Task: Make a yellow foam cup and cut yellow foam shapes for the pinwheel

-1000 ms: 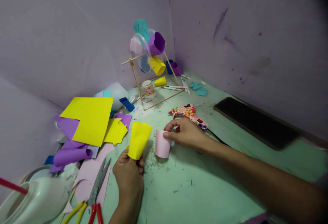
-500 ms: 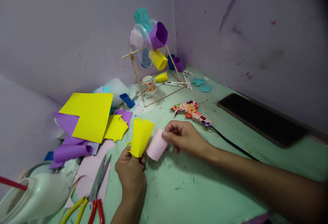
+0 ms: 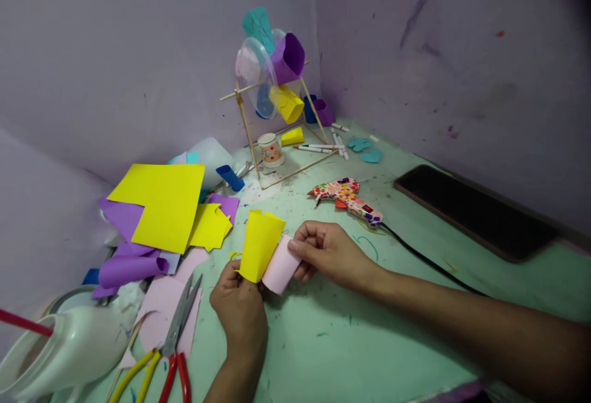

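Note:
My left hand (image 3: 241, 311) is closed round the lower end of a folded yellow paper cup (image 3: 261, 246), which stands up tilted above the fist. Pinched between the thumb and fingers of my right hand (image 3: 329, 252) is a rolled pink paper tube (image 3: 281, 266). The tube leans beside the yellow paper and overlaps its lower right edge; whether they touch is unclear. Beyond my right hand lies a flowered hot glue gun (image 3: 346, 200), its nozzle pointing left. Scissors (image 3: 175, 335) with red and yellow handles lie open to the left of my left hand.
A stick frame (image 3: 249, 135) carries a plastic-disc wheel with coloured paper cups at the back. Yellow paper sheets (image 3: 170, 206), a purple roll (image 3: 132, 272) and a white bottle (image 3: 87, 344) crowd the left. A phone (image 3: 471, 212) and the glue gun's black cord (image 3: 425, 267) occupy the right.
The pink tube and my right hand have come closer to the yellow paper cup. My left hand has shifted slightly right with the cup. The camera view has moved a little.

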The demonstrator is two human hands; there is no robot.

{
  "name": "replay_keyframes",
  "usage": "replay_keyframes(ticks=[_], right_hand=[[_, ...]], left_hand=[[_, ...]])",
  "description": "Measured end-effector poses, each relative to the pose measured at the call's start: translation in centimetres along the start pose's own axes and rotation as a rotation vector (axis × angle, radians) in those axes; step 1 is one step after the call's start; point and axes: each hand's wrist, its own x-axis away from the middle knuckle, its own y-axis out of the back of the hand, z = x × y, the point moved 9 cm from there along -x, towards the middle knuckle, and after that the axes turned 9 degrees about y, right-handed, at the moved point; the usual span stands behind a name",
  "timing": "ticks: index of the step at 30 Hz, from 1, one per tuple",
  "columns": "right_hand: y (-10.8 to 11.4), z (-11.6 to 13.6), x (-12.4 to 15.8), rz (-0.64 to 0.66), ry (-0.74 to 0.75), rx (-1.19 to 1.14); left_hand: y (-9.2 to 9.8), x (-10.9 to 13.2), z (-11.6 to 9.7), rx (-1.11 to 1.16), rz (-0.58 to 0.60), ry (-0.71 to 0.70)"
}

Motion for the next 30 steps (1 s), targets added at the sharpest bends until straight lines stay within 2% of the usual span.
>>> replay_keyframes(ticks=[5,21,25,30], right_hand=[[-0.1,0.1,0.0,0.003,-0.012,-0.035],[-0.4,0.2,0.3,-0.012,-0.011,-0.077],[-0.3,1.5,0.8,0.002,0.088,-0.031],[-0.3,3.3,1.6,0.029,0.339,0.127]], left_hand=[[0.4,0.2,-0.2,-0.061,-0.022,-0.058],[0.5,0.1,-0.2,-0.102,-0.068,-0.122],[0.7,0.2,-0.2,-0.077,-0.059,-0.149],[1.0,0.1,0.1,-0.034,-0.049,-0.175]])
